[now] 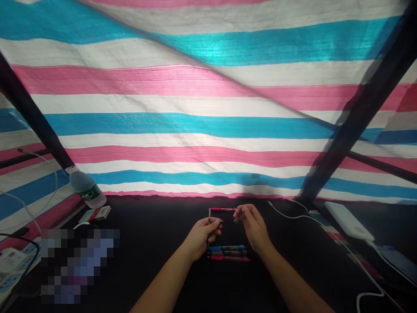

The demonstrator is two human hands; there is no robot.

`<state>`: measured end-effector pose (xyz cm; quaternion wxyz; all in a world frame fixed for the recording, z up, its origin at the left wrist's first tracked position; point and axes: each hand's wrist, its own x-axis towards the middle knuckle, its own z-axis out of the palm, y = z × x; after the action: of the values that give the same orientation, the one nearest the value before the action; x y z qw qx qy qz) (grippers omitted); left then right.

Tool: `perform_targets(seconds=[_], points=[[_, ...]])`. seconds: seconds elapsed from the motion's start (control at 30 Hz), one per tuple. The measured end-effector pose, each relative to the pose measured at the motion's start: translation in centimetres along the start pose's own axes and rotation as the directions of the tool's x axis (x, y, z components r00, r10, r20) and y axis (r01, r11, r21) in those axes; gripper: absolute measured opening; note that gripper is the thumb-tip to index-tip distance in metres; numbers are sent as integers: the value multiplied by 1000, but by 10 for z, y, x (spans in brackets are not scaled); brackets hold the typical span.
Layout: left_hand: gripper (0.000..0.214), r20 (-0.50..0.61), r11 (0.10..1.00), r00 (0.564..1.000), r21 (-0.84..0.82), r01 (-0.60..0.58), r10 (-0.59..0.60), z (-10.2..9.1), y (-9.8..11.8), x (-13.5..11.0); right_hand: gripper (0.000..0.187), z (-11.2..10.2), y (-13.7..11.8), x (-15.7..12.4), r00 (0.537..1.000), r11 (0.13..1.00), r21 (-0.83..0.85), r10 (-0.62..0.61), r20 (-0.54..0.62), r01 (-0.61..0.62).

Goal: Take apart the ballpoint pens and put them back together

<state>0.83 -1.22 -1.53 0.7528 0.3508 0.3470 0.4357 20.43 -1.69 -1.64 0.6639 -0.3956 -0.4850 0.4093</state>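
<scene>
My left hand point(206, 230) is closed around a thin pen refill point(209, 214), whose pale end sticks up above the fingers. A small dark pointed piece point(221, 221) shows at its fingertips. In my right hand point(252, 226), thumb and fingers pinch a clear pen barrel point(239, 218), partly covered by the fingers. The two hands are apart, facing each other above the black table. Behind them lies a pink pen point(222, 209). Closer to me, between the forearms, a blue pen point(227, 248), a dark pen point(228, 252) and a red-pink pen point(229, 258) lie side by side.
A water bottle point(86, 187) and a small box point(95, 214) stand at the back left. Power strips point(19, 265) lie along the left edge beside a blurred patch. On the right are a white power bank point(349, 221) and cables point(301, 215). Striped sheeting point(195, 126) closes the back.
</scene>
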Motion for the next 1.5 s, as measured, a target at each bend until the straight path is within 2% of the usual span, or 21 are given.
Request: perform_targets(seconds=[0.1, 0.2, 0.27, 0.33, 0.4, 0.53, 0.67, 0.8, 0.97, 1.13, 1.3, 1.4, 1.5], points=[[36, 9, 985, 995, 138, -104, 103, -2, -2, 1, 26, 1, -3, -5, 989, 986, -167, 15, 144, 9], [36, 15, 963, 990, 231, -137, 137, -1, -2, 0, 22, 4, -5, -11, 940, 913, -389, 16, 341, 126], [35, 22, 955, 990, 261, -140, 139, 1, -1, -1, 18, 7, -6, -14, 922, 878, -447, 15, 388, 174], [36, 8, 950, 990, 278, -138, 142, 2, 0, -1, 19, 8, -6, -13, 938, 881, -453, 32, 346, 137], [36, -13, 950, 987, 274, -150, 159, 1, 0, -1, 24, 7, -4, -10, 959, 922, -387, 82, 270, 30], [38, -39, 970, 982, 165, -176, 185, -1, 2, 2, 34, 4, 0, -2, 965, 977, -89, 204, 162, -192], [43, -43, 991, 990, 19, -134, 135, 0, 4, 2, 39, 3, 2, 2, 925, 916, 152, 351, 148, -372], [43, -37, 993, 994, -50, -105, 104, 1, 5, 1, 37, 3, 0, 2, 894, 855, 267, 406, 189, -445], [41, -31, 993, 995, -60, -97, 95, 1, 7, 0, 34, 3, -2, 1, 888, 834, 306, 416, 198, -459], [43, -57, 997, 995, -14, -80, 80, 1, 9, -1, 37, 3, -1, -1, 904, 872, 245, 389, 178, -424], [41, -53, 982, 988, 134, -136, 144, 0, 6, 0, 38, 7, -4, -5, 942, 955, -7, 293, 161, -296], [40, -36, 964, 984, 210, -163, 174, 1, 6, -1, 41, 10, -6, -7, 949, 966, -144, 241, 202, -215], [42, -46, 956, 982, 241, -168, 184, 3, 7, -3, 42, 10, -7, -7, 953, 962, -210, 218, 209, -174]])
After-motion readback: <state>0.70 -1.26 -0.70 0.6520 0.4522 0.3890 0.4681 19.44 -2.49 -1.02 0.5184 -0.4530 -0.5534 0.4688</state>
